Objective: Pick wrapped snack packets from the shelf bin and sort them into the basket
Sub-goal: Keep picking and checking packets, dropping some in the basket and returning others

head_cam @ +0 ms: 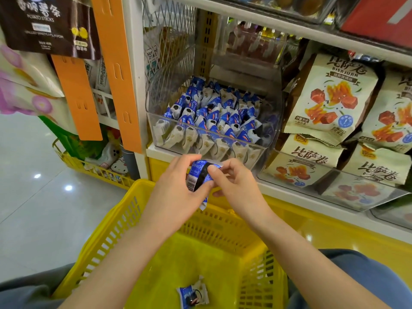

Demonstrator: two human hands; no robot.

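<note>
Far left, a dark bag of potato sticks (44, 25) hangs above an orange strip (75, 97). Moving in, the yellow basket (107, 230) sits low and close, with one loose packet (192, 294) lying flat on its floor. Centre now: the left hand (176, 186) curls its fingers round a blue-and-white held packet (199, 175), and the right hand (236, 186) pinches the same wrapper at its right end. Both hands are together on it, above the basket's far rim and just below the clear shelf bin (156, 103), which is packed with matching packets. Off right, beige snack bags (330, 97) stand stacked on the shelf.
</note>
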